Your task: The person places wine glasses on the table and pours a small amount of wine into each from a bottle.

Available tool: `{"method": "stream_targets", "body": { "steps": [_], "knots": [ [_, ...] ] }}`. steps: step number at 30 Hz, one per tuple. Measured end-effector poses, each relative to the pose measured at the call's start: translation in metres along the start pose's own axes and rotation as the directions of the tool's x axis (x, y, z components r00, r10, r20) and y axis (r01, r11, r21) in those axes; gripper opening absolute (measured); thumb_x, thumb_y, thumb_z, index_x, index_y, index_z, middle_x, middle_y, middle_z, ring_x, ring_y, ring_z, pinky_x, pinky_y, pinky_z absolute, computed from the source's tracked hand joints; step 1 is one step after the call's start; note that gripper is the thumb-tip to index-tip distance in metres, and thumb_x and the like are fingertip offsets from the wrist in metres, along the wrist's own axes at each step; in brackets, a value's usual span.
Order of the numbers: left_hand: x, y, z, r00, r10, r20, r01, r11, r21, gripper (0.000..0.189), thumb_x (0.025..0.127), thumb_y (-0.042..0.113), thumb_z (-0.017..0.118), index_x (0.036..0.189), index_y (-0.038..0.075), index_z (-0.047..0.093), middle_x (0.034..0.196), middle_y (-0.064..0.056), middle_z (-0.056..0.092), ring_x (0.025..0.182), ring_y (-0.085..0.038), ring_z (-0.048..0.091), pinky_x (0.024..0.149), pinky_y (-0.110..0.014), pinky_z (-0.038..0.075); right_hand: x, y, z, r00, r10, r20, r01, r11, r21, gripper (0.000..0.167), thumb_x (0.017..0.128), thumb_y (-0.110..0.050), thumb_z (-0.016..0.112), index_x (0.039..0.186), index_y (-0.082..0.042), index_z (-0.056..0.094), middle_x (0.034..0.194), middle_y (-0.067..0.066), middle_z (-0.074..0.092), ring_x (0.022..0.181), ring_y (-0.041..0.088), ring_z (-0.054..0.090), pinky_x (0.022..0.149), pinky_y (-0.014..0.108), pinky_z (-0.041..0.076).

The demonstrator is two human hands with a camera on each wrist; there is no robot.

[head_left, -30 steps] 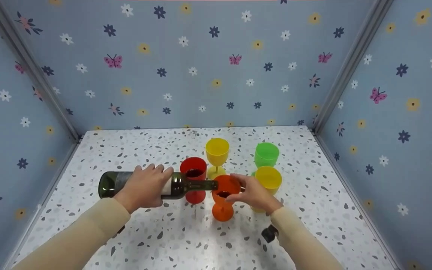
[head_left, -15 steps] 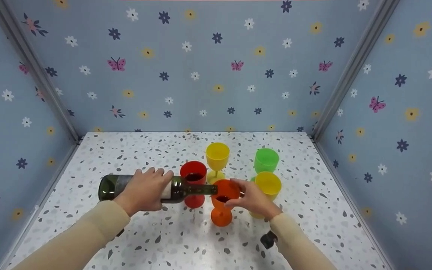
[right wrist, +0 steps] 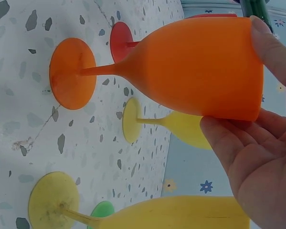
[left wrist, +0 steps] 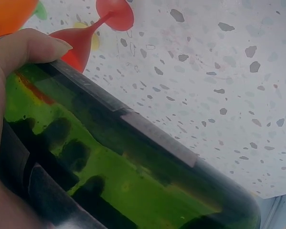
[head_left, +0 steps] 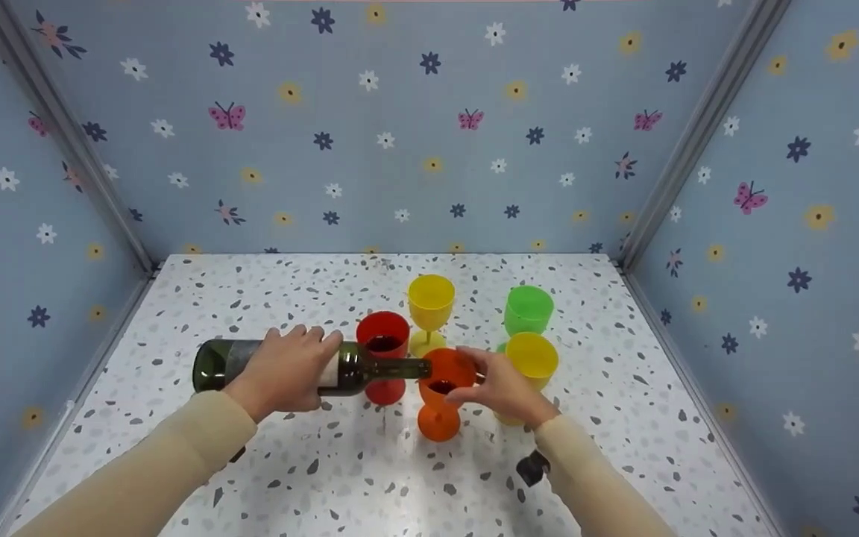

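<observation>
In the head view my left hand (head_left: 289,371) grips a green glass wine bottle (head_left: 353,368) round its body. The bottle lies almost level, its mouth at the left rim of an orange plastic goblet (head_left: 438,423). Dark liquid shows inside that goblet; whether any is flowing, I cannot tell. My right hand (head_left: 505,388) holds the orange goblet near its rim, thumb on one side and fingers on the other, as the right wrist view shows. The goblet stands upright with its foot on the table. Left of it, behind the bottle neck, stands a red goblet (head_left: 385,321) with dark liquid in it.
A yellow goblet (head_left: 432,298) stands behind the orange one. Close to the right hand stands a second yellow goblet (head_left: 532,356), with a green goblet (head_left: 529,309) just behind it. The speckled white table (head_left: 325,470) is bounded by flower-patterned walls (head_left: 429,112).
The head view has tilted slightly down and up again. Hands, bottle and goblets keep their places relative to one another.
</observation>
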State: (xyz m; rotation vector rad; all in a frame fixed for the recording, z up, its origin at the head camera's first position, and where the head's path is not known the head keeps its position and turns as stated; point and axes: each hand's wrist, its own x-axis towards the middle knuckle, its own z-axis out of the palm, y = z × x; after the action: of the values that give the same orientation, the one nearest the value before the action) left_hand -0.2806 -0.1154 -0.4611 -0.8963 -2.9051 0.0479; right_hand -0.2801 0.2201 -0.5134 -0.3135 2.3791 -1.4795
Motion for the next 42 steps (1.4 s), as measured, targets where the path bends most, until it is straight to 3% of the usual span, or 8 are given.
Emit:
{"method": "stream_targets", "body": {
  "steps": [5,25,30,38,42],
  "knots": [
    [-0.008,0.0,0.006,1.0,0.005,0.018,-0.005,1.0,-0.009,0.08,0.054,0.044,0.094,0.116,0.01,0.056,0.097,-0.01,0.064,0.083,-0.03,0.058,0.07,-0.056,0.051,-0.004,0.006,0.008,1.0,0.015,0.02,-0.016,1.0,0.008,0.085,0.075,-0.03,0.086,0.148,-0.013,0.046,0.123,-0.002,0.066,0.109,0.02,0.063,0.098,0.04,0.049],
    [-0.004,0.004,0.011,1.0,0.004,0.004,-0.004,1.0,-0.028,0.082,0.056,0.043,0.094,0.12,0.009,0.056,0.099,-0.012,0.064,0.085,-0.03,0.058,0.071,-0.057,0.051,-0.005,0.005,0.0,1.0,0.016,0.01,-0.015,0.999,-0.039,0.084,0.074,-0.036,0.086,0.147,-0.017,0.048,0.121,-0.005,0.067,0.108,0.017,0.062,0.101,0.043,0.046],
    [-0.006,0.002,0.01,1.0,0.013,0.008,-0.013,1.0,-0.003,0.081,0.055,0.043,0.094,0.117,0.009,0.056,0.097,-0.011,0.063,0.082,-0.03,0.058,0.068,-0.054,0.051,-0.004,0.006,0.003,1.0,0.002,0.03,-0.002,1.0,-0.025,0.088,0.074,-0.036,0.086,0.149,-0.011,0.045,0.125,0.0,0.065,0.111,0.02,0.062,0.097,0.038,0.05],
    [0.006,-0.002,0.0,0.999,0.028,-0.019,-0.028,1.0,0.012,0.077,0.055,0.04,0.093,0.116,0.009,0.056,0.096,-0.011,0.063,0.081,-0.03,0.058,0.069,-0.055,0.052,0.002,-0.001,-0.007,1.0,-0.014,0.006,0.015,1.0,-0.014,0.082,0.075,-0.032,0.086,0.146,-0.016,0.049,0.123,-0.002,0.066,0.11,0.019,0.063,0.101,0.043,0.046],
    [0.006,-0.002,0.002,1.0,0.025,-0.008,-0.025,1.0,0.009,0.078,0.055,0.041,0.094,0.115,0.009,0.056,0.096,-0.011,0.063,0.082,-0.03,0.058,0.07,-0.055,0.052,0.001,0.001,-0.005,1.0,-0.009,0.007,0.009,1.0,-0.01,0.085,0.074,-0.033,0.087,0.148,-0.015,0.047,0.126,-0.001,0.065,0.113,0.02,0.062,0.1,0.04,0.047]
  ]
}}
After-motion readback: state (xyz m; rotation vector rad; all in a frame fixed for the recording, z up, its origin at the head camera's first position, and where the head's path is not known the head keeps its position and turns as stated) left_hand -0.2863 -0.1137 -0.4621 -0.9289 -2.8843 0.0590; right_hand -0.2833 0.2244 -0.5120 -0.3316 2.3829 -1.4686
